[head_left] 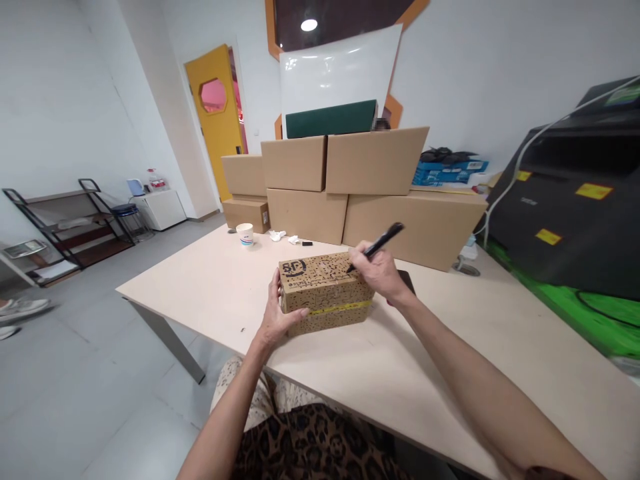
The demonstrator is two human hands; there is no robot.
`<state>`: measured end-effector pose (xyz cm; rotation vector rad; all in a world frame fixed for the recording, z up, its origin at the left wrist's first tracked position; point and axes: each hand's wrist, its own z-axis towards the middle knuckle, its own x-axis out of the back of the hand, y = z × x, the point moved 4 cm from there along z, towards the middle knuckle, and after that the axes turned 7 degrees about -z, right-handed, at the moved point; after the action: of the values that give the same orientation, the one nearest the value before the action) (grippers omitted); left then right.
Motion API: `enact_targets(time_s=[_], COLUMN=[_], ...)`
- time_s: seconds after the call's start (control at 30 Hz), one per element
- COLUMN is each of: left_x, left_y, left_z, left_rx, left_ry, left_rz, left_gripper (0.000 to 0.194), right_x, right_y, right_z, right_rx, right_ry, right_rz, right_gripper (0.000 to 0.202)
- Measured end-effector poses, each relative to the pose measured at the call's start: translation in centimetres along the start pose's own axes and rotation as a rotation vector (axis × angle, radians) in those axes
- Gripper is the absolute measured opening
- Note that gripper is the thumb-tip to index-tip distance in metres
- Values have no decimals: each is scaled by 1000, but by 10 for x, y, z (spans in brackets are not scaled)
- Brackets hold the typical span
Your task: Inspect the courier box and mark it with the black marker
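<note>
A small cardboard box [325, 303] covered in dark specks and dashes rests on the table in front of me, with "SF" printed on its top and a yellow strip along its near side. My left hand [277, 313] grips its left end, thumb across the near face and fingers around the far edge. Pinched in my right hand [375, 270] is a black marker pen [385, 239], tilted, its tip at the top of the box towards the right. A dark object [407, 283] lies behind my right wrist, mostly hidden.
Large plain cartons [375, 163] are stacked along the table's back, topped by a dark green box [330, 120]. Before them are a paper cup [245, 235], crumpled tissues [277, 235] and a small black cap-like piece [307, 243]. A bulky black case [570, 193] stands at right.
</note>
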<state>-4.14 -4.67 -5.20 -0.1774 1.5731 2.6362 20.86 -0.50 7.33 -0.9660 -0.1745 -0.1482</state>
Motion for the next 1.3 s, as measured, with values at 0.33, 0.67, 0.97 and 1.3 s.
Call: enact_targets(time_s=[0.33, 0.67, 0.97, 1.3], left_x=[-3, -2, -1, 0], left_y=[2, 3, 0, -1], left_z=[1, -1, 0, 0], left_rx=[21, 22, 13, 13], left_ry=[-23, -35, -27, -30], left_rz=[-22, -16, -23, -16], left_gripper=[132, 131, 129, 127], right_x=[4, -7, -18, 13], right_y=[7, -2, -4, 9], right_z=[9, 0, 5, 8], right_rx=[3, -41, 41, 18], right_ry=[82, -110, -169, 128], right_rz=[41, 127, -11, -52], right_gripper=[57, 58, 52, 51])
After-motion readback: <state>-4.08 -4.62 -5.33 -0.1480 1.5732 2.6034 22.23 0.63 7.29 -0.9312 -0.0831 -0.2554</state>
